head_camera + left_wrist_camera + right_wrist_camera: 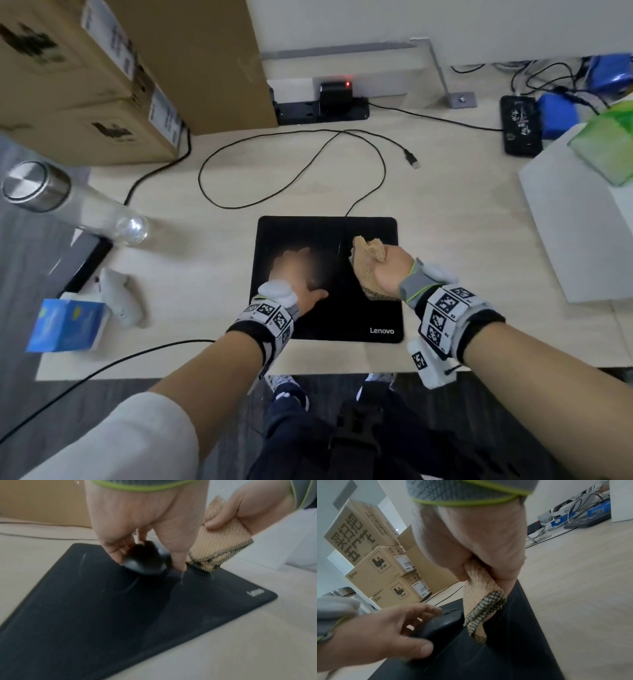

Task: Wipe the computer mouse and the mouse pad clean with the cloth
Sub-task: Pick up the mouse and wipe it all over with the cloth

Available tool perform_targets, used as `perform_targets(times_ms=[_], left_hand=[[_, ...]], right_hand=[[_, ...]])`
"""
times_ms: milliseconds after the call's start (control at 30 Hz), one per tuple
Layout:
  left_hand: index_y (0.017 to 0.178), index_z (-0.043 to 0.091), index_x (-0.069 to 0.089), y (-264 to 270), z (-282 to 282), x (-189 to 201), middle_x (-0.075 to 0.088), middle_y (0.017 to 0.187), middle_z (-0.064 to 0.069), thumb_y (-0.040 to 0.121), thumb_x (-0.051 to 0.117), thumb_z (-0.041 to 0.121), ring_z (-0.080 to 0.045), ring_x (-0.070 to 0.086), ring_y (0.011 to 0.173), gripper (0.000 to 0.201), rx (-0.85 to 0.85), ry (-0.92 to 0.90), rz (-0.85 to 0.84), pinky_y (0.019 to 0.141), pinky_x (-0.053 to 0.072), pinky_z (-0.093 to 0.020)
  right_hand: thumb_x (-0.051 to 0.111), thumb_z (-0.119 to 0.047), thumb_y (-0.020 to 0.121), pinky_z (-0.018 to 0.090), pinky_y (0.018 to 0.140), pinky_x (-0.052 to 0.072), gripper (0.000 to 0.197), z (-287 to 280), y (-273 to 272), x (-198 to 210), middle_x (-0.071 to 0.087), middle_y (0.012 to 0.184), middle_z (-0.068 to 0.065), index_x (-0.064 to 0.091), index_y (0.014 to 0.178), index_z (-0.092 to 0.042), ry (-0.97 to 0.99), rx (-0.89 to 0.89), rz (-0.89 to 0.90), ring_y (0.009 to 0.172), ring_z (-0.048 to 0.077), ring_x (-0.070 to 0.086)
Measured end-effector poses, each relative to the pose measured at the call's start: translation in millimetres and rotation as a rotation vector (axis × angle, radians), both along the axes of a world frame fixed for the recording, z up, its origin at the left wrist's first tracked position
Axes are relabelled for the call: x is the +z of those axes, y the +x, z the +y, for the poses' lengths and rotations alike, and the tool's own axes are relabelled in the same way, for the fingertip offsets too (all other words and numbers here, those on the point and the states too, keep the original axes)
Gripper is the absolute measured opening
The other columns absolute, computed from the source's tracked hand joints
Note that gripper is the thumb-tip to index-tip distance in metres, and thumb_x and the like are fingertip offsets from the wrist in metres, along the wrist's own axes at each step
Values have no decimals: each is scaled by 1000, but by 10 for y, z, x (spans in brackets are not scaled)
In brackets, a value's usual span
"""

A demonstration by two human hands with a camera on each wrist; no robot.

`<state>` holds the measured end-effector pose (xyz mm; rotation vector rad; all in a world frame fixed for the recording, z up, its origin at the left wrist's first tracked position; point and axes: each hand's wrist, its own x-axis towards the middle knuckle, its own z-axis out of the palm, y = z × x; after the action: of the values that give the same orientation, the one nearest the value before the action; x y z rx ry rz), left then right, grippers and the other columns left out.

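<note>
A black Lenovo mouse pad [342, 318] lies on the pale wooden desk [462, 222] right in front of me. My left hand [294, 270] hovers blurred over its left half, fingers and thumb curled round the black computer mouse [145, 559], which sits low at the pad's surface [102, 615]. In the right wrist view the mouse [440, 626] shows under the left hand [385, 628]. My right hand [387, 270] grips a folded tan cloth [368, 263] with a checked hem [484, 608] over the pad's right side, just beside the mouse.
The mouse cable [291, 171] loops behind the pad and ends in a loose USB plug [411, 159]. Cardboard boxes [85, 78] stand at the back left, near a glass bottle [68, 202]. A white box [582, 222] is at the right, and a blue tissue pack [65, 325] at the left.
</note>
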<state>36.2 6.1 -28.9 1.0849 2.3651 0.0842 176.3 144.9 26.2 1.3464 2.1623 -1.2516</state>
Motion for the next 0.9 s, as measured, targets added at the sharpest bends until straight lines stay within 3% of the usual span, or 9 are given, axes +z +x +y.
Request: perform_targets(times_ms=[100, 267, 433, 500, 567, 667, 700, 800, 900], left_hand=[[146, 24, 25, -55, -213, -69, 34, 140, -1, 68, 74, 57, -25, 38, 123, 98, 7, 7, 16, 102, 39, -37], [129, 31, 43, -184, -297, -83, 44, 126, 4, 67, 75, 46, -21, 42, 111, 71, 50, 144, -86, 92, 44, -34], [118, 38, 42, -166, -255, 28, 61, 97, 11, 67, 76, 35, -7, 61, 79, 62, 190, 336, -351, 68, 53, -24], [120, 35, 46, -124, -244, 72, 61, 94, 13, 66, 79, 31, -2, 61, 78, 63, 241, 412, -371, 66, 47, -15], [121, 33, 49, -100, -215, 125, 62, 95, 14, 66, 80, 28, 0, 60, 80, 64, 282, 462, -377, 66, 44, -10], [123, 32, 50, -160, -159, 302, 64, 98, 13, 66, 81, 28, -5, 62, 85, 65, 321, 522, -363, 71, 46, -14], [123, 31, 51, -207, -119, 365, 64, 98, 12, 67, 81, 29, -7, 62, 86, 64, 315, 533, -350, 73, 46, -17], [113, 24, 55, -301, -27, 639, 62, 90, 10, 74, 74, 29, -13, 61, 84, 44, 288, 529, -260, 70, 39, -21], [108, 24, 56, -373, 44, 887, 64, 89, 9, 72, 74, 27, -15, 63, 85, 39, 227, 578, -236, 66, 41, -19]], right_hand=[[37, -42, 98, 31, 99, 37, 39, -12, -22, -19, 59, 126, 2, 57, 126, -22, 65, -45, -4, 117, 28, 53], [42, -48, 95, 28, 91, 39, 41, -118, -82, -46, 62, 125, 5, 58, 124, -24, 112, -107, 38, 115, 31, 56], [41, -56, 92, 24, 97, 36, 48, -191, -184, 12, 57, 134, -4, 53, 131, -30, 149, -154, 195, 123, 22, 53], [42, -60, 87, 30, 96, 43, 52, -259, -263, -16, 61, 128, -6, 53, 129, -32, 124, -79, 197, 116, 20, 57], [45, -53, 90, 29, 85, 43, 39, -323, -335, -5, 64, 107, -7, 56, 122, -33, 76, 18, 223, 97, 14, 59], [46, -37, 86, 32, 71, 41, 11, -421, -439, 146, 56, 72, -7, 57, 87, -35, 4, 61, 384, 67, 11, 53], [46, -31, 82, 33, 69, 42, 13, -444, -472, 196, 53, 70, -7, 57, 88, -30, 10, 112, 416, 65, 10, 51], [49, -21, 79, 28, 84, 43, 45, -522, -563, 306, 54, 97, 6, 59, 122, -14, 158, 269, 539, 88, 17, 51], [56, -21, 84, 7, 75, 36, 47, -434, -567, 455, 50, 94, 4, 57, 130, -26, 325, 239, 615, 81, 11, 48]])
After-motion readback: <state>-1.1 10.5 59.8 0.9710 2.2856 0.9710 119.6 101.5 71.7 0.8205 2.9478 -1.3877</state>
